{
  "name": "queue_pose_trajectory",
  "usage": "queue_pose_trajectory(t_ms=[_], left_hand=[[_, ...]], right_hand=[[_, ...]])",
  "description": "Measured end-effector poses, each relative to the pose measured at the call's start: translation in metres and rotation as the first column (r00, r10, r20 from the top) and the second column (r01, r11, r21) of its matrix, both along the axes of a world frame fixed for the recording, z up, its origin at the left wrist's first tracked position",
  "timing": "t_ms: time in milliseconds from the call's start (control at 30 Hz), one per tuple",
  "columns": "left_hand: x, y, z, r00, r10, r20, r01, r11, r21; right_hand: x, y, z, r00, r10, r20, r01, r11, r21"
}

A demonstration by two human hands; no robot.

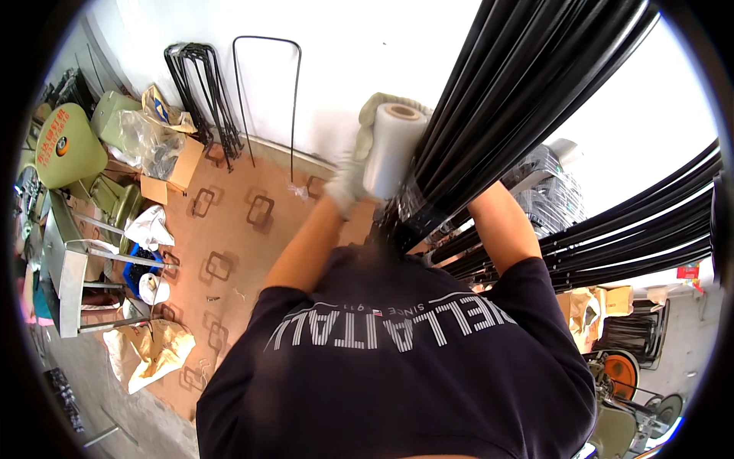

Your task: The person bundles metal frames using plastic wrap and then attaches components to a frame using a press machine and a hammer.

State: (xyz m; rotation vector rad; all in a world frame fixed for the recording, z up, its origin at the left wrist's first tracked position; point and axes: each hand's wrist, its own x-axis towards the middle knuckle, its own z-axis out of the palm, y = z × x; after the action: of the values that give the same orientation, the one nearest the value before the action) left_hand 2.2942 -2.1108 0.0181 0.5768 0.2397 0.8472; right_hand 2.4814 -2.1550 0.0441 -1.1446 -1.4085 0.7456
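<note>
My left hand (353, 172), in a pale knit glove and blurred by motion, grips a roll of clear stretch film (394, 153). The roll stands tilted, its cardboard core showing at the top. Right beside it rises a thick bundle of long black rods or tubes (527, 99). Clear film (413, 200) is wrapped round the bundle's near end, close to my chest. My right forearm (501, 226) reaches behind the bundle. The bundle hides my right hand, so its fingers cannot be made out.
More black rods (634, 229) extend to the right, beside a film-wrapped black bundle (547, 191). Bent black frames (202, 92) lean on the white wall. At left are a green chair (73, 145), a cardboard box (183, 164) and a metal stand (73, 294). A machine (623, 390) stands lower right.
</note>
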Motion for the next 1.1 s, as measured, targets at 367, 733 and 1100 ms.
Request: queue_pose_trajectory(t_ms=[367,733,1100], left_hand=[[0.000,-0.032,0.005,0.996,0.032,-0.089,-0.020,0.990,0.136],[0.020,-0.043,0.015,0.983,-0.109,-0.151,0.126,0.987,0.104],[-0.047,-0.062,-0.014,0.970,0.093,-0.226,0.030,0.873,0.486]], right_hand=[[-0.023,-0.072,0.063,0.871,-0.472,0.139,0.431,0.868,0.244],[-0.119,-0.112,0.119,-0.895,-0.027,0.445,-0.097,0.986,-0.135],[-0.116,-0.090,0.113,-0.962,-0.108,0.250,-0.157,0.970,-0.186]])
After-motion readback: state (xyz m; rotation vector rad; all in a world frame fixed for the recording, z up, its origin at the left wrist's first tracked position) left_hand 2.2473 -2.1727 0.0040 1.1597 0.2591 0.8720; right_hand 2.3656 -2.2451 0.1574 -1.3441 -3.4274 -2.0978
